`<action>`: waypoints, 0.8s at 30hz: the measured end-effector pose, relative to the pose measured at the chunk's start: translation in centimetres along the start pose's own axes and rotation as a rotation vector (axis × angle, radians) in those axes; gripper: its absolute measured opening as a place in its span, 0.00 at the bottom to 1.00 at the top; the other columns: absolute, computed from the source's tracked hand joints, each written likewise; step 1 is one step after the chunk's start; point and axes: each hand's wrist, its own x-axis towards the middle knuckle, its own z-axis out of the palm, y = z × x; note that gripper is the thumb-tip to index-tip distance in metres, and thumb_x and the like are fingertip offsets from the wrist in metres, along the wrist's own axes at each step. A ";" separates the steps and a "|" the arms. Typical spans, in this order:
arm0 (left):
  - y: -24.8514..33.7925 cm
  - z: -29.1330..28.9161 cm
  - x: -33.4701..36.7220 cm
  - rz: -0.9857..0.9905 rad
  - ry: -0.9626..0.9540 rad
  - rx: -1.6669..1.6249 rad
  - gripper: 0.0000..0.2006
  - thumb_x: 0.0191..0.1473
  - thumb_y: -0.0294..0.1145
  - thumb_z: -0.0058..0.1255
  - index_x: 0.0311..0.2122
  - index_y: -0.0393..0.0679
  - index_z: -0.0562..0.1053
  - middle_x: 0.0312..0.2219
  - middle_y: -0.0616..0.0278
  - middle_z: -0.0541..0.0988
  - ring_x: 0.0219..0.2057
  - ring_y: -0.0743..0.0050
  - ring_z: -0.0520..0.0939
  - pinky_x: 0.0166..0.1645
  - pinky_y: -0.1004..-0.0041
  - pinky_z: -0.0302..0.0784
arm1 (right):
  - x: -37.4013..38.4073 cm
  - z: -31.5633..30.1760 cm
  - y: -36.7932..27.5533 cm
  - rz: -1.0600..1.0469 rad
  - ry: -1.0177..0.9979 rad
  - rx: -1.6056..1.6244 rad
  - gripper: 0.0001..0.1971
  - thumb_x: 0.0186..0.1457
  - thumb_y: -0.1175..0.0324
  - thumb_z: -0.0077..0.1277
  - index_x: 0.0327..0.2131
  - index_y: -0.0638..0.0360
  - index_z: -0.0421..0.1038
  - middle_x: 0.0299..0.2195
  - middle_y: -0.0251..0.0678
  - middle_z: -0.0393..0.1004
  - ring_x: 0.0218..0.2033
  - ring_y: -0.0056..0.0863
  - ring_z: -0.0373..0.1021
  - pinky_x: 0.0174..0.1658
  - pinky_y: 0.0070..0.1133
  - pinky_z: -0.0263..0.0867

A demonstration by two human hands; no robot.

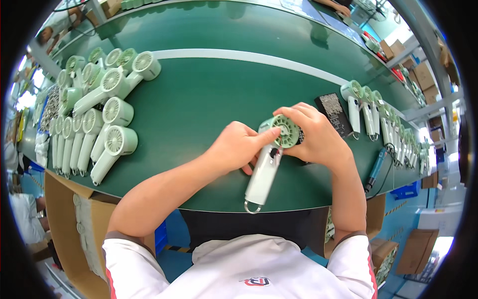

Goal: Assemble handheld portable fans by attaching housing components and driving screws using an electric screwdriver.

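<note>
Between my two hands, over the green table, is a handheld fan (263, 174) with a white handle and a light green round head. Its handle tilts down toward me, and a metal loop hangs at its end. My right hand (313, 130) is closed around the far and right side of the fan head. My left hand (238, 144) grips from the left, its thumb pressed on the head near the hub; its other fingers are partly hidden behind the handle. A black tray of small screws (332, 110) lies just beyond my right hand.
Many similar fans (115, 142) lie grouped on the table's left side. More fans (368, 117) stand in a row at the right. A teal electric screwdriver (376, 169) with a cable rests near the right edge. An open cardboard box (64, 214) stands below the table at left.
</note>
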 end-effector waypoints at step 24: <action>-2.1 -1.3 2.8 0.933 0.066 0.500 0.39 0.44 0.41 0.73 0.62 0.46 0.72 0.50 0.42 0.74 0.49 0.42 0.78 0.54 0.58 0.76 | 0.7 -0.4 0.4 -0.049 -0.237 0.014 0.32 0.33 0.70 0.71 0.47 0.64 0.74 0.45 0.48 0.77 0.48 0.50 0.72 0.52 0.37 0.69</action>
